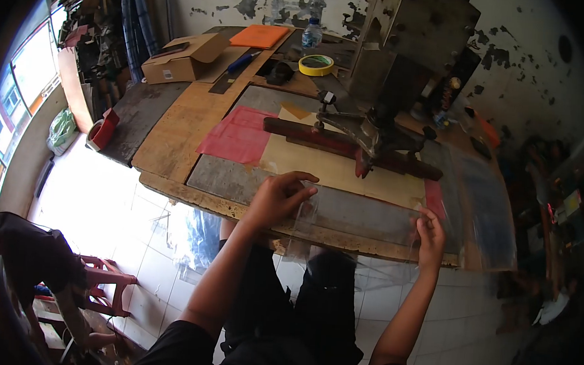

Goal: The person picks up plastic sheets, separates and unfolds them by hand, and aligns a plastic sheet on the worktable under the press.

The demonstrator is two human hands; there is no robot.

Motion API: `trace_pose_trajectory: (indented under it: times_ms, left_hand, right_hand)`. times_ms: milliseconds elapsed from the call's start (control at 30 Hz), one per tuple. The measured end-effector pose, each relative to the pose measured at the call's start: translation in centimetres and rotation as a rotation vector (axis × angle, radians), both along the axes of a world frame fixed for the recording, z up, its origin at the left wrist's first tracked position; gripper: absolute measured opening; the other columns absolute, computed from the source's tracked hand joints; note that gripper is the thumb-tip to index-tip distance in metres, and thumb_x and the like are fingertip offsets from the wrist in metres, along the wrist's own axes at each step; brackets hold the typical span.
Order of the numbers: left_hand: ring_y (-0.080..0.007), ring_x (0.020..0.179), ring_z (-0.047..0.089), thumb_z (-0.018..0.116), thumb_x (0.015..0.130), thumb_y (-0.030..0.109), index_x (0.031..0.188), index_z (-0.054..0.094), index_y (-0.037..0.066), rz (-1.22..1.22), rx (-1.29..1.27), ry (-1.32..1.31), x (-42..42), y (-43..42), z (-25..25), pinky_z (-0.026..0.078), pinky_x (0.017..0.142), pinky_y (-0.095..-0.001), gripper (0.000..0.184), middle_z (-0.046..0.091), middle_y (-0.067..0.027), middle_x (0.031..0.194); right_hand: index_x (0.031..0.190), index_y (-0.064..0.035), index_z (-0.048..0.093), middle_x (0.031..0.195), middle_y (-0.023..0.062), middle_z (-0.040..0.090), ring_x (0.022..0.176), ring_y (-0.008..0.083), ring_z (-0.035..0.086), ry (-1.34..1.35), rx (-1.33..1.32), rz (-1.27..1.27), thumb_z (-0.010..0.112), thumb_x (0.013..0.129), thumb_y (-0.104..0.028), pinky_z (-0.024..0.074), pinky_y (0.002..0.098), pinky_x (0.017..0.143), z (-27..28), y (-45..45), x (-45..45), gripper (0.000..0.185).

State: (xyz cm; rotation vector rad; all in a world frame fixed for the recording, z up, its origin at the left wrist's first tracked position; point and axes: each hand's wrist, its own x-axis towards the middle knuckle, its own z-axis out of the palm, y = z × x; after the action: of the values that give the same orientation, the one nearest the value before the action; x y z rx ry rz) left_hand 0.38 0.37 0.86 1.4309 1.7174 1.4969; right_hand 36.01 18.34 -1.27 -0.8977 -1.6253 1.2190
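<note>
From my seat, the nearest thing I can read is the sheet (308,211), clear and thin, between the two hands and over the table's near edge (361,244). I judge it very light and limp, slick on its faces and quick to crease or cling, though not brittle. I would take it by opposite side edges, with soft fingertips and just enough spread to keep it flat.

The left hand (276,198) has its thumb and index curved towards each other, a gap between their tips; whether its other fingers pinch the sheet I cannot tell. The right hand (429,236) has its fingers curled in by the sheet's other side, the thumb mostly hidden, so I cannot confirm that grip either. The sheet's outline is lost against the grey board (369,213) and the pale floor (392,290).

Farther in, the bar (314,137) hides part of the cream paper (293,157) and the red paper (236,134). Beyond, the press (412,40) is cut off at the top, and the right side fades into dark blur.
</note>
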Motion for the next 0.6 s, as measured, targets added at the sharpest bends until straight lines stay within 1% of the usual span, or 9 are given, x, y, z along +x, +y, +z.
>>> trace_pose_trajectory:
  times_ms: [33,100,133,200,300,400,467,600]
  left_hand:
    - [-0.0074,0.058,0.066,0.077,0.102,0.022,0.124,0.075,0.006,-0.006,0.001,0.0,0.0,0.1,-0.1,0.048,0.057,-0.0268,0.028,0.08,-0.0064,0.079]
    - [-0.0082,0.067,0.069,0.078,0.1,0.021,0.123,0.076,0.006,0.026,0.01,-0.07,0.3,0.3,-0.2,0.051,0.066,-0.0274,0.027,0.077,-0.0063,0.077]
    - [-0.0082,0.067,0.069,0.078,0.1,0.021,0.123,0.076,0.006,0.022,0.011,-0.069,0.3,0.2,0.0,0.051,0.066,-0.0274,0.027,0.077,-0.0063,0.077]
    - [-0.0099,0.073,0.074,0.078,0.101,0.021,0.124,0.076,0.006,0.026,-0.07,0.016,0.1,0.0,0.6,0.054,0.068,-0.0279,0.027,0.079,-0.0078,0.08]
    - [-0.0114,0.075,0.076,0.078,0.1,0.02,0.123,0.075,0.005,0.036,0.011,0.065,0.1,0.5,-0.5,0.055,0.068,-0.0281,0.027,0.08,-0.0093,0.082]
    - [-0.0121,0.072,0.076,0.078,0.1,0.019,0.122,0.075,0.005,0.029,-0.014,-0.021,0.4,0.1,-0.3,0.054,0.067,-0.0281,0.026,0.079,-0.0092,0.081]
    - [-0.0119,0.072,0.075,0.078,0.1,0.018,0.121,0.075,0.005,0.021,-0.017,-0.03,0.4,-0.1,0.0,0.054,0.066,-0.028,0.025,0.079,-0.0091,0.081]
    - [-0.0109,0.069,0.074,0.078,0.1,0.017,0.121,0.075,0.004,0.021,-0.015,0.01,0.2,0.2,0.0,0.053,0.064,-0.0282,0.025,0.079,-0.0091,0.081]
  right_hand:
    - [0.136,-0.0027,0.068,0.113,0.0031,0.069,0.101,0.0104,0.065,0.019,0.005,0.017,0.069,0.107,-0.02,0.0535,0.0261,0.079,0.1,-0.1,0.0,0.034]
    - [0.137,-0.0028,0.068,0.116,0.0035,0.069,0.103,0.0109,0.065,0.017,0.009,0.029,0.069,0.107,-0.019,0.0536,0.0263,0.08,-0.2,0.1,0.3,0.035]
    - [0.138,-0.0029,0.068,0.118,0.0038,0.07,0.106,0.0114,0.065,0.012,0.011,0.05,0.068,0.107,-0.019,0.0536,0.0266,0.082,-0.4,0.3,0.5,0.035]
    - [0.138,-0.0027,0.068,0.119,0.0038,0.07,0.107,0.0113,0.065,-0.005,-0.003,0.051,0.068,0.107,-0.019,0.0536,0.0268,0.083,-0.7,0.4,0.7,0.035]
    - [0.138,-0.0027,0.069,0.119,0.004,0.07,0.108,0.0113,0.065,-0.028,0.001,0.059,0.068,0.107,-0.018,0.0537,0.0272,0.084,-0.7,0.9,0.9,0.034]
    - [0.136,-0.0034,0.07,0.119,0.0042,0.07,0.108,0.0113,0.064,-0.069,0.021,0.057,0.068,0.107,-0.018,0.0533,0.0273,0.085,-0.7,1.0,0.9,0.033]
    - [0.135,-0.0037,0.071,0.119,0.0043,0.07,0.108,0.0113,0.064,-0.106,0.022,0.049,0.068,0.107,-0.018,0.0529,0.0273,0.086,-0.8,1.0,0.9,0.032]
    - [0.134,-0.004,0.072,0.118,0.004,0.07,0.108,0.0117,0.064,-0.075,0.002,0.06,0.067,0.108,-0.019,0.0515,0.0266,0.086,-0.6,0.8,0.9,0.03]
